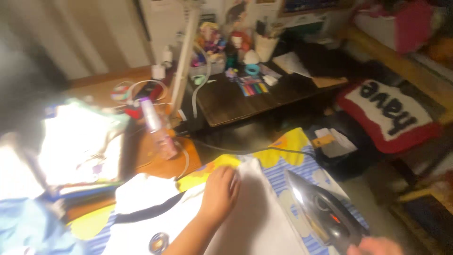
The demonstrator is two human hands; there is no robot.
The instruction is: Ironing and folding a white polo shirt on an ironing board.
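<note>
Scanning from the left edge, I see a bright, overexposed stack of papers and fabric (pixel 80 141) on the wooden table (pixel 101 85), with a pinkish spray bottle (pixel 158 127) standing near its front edge, close to the ironing surface. Next comes the white garment (pixel 245 212), spread flat on the blue striped ironing board cover (pixel 302 165) with its yellow flower print. My left hand (pixel 219 191) lies on the garment, palm down, fingers loosely curled and pressing rather than gripping anything; I judge that it is pinning the cloth so that it stays smooth and does not slide. To the right, the dark iron (pixel 323 212) rests soleplate-down on the cover, just beside the garment's right edge, nose pointing up the board; its cord (pixel 245 152) trails off toward the table. At the lower right corner, my right hand (pixel 375 245) sits at the iron's rear, by the handle. Only its upper part shows, so I cannot tell whether the fingers close on the handle. Farther right, a red and white cushion (pixel 389 115) lies on the floor.
</note>
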